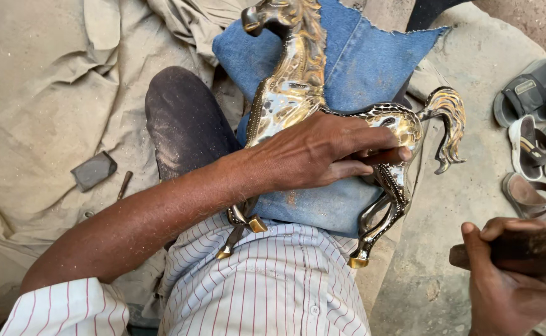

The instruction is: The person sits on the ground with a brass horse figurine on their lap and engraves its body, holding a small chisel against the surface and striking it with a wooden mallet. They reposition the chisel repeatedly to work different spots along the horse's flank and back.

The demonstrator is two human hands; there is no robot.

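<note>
A shiny brass horse figure (291, 87) lies on a piece of blue denim cloth (360, 62) across my lap, head at the top, tail at the right. My left hand (322, 152) rests on the horse's body and pinches a thin dark rod-like tool (385, 155) against its hindquarters. My right hand (503, 280) is at the lower right, away from the horse, closed around a dark wooden handle (522, 249); the handle's far end runs out of view.
A beige dusty cloth (42, 81) covers the ground at left, with a small dark block (93, 170) and a thin metal tool (124, 184) on it. Several sandals (534, 137) lie at the right edge on bare ground.
</note>
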